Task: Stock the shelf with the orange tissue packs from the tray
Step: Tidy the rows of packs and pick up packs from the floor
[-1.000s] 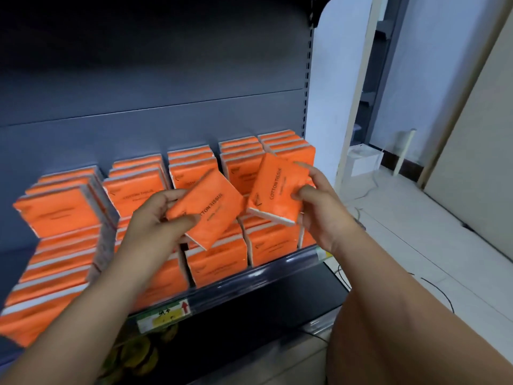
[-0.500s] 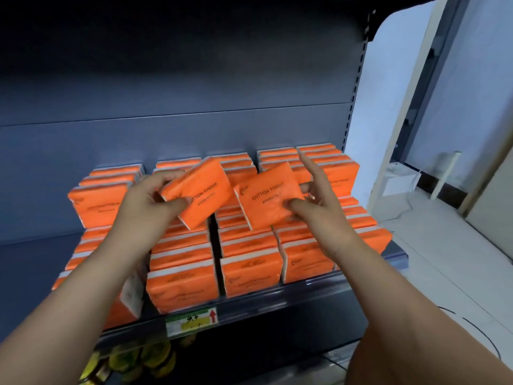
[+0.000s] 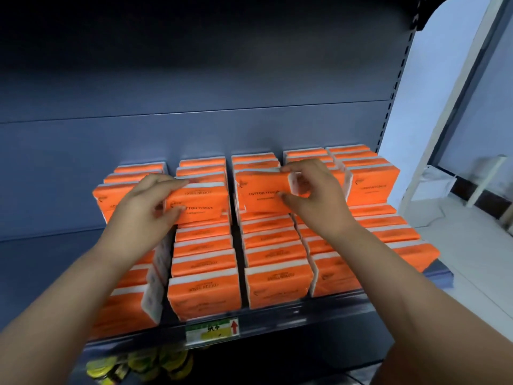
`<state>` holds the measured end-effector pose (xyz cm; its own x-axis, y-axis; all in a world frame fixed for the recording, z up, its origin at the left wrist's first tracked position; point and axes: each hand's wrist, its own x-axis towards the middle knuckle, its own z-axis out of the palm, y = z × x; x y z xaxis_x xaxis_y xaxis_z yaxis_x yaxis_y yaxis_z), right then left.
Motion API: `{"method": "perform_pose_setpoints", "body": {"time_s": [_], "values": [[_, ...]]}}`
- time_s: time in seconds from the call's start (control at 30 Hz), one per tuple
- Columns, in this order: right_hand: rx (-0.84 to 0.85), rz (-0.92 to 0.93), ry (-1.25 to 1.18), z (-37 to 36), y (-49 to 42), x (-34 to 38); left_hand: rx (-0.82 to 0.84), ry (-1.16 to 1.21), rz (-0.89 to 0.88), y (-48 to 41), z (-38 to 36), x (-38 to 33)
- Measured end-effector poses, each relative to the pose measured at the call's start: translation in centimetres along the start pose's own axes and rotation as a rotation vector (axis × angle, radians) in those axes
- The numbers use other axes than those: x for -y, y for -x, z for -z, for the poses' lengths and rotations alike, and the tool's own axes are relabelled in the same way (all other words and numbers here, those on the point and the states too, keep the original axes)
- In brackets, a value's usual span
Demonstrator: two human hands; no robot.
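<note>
The left hand [image 3: 144, 209] grips one orange film-wrapped rectangular tissue pack [image 3: 202, 202]. The right hand [image 3: 319, 201] pinches a second orange pack [image 3: 261, 197] at its right end. Half a second earlier both packs hang tilted in mid-air. Now each stands upright on the far upper tier of the dark metal shelf [image 3: 291, 315], in the second and third columns from the left. Placement appears nearly complete and release remains, though fingers hide the base contact. The wrap is glossy and soft, with white edge bands. The tray is not in view.
</note>
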<state>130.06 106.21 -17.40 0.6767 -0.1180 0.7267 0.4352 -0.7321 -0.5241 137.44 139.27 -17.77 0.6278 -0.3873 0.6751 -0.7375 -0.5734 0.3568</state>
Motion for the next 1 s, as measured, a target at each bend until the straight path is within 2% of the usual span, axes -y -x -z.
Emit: {"method": "perform_pose_setpoints", "body": {"time_s": [0.23,0.53,0.9,1.0], "values": [[0.032,0.032,0.096,-1.0,-0.3,-0.8,-0.005,0.01,-0.014,-0.1,-1.6,0.7],[0.021,0.096,0.306,-1.9,-0.2,-1.3,-0.006,-0.287,-0.082,-0.4,-2.7,1.2],[0.033,-0.031,0.307,-2.3,0.1,-1.2,-0.008,-0.349,-0.019,-0.4,-3.1,0.7],[0.056,0.011,0.355,-2.5,0.1,-1.5,-0.032,-0.369,-0.022,-0.4,-3.3,0.4]]}}
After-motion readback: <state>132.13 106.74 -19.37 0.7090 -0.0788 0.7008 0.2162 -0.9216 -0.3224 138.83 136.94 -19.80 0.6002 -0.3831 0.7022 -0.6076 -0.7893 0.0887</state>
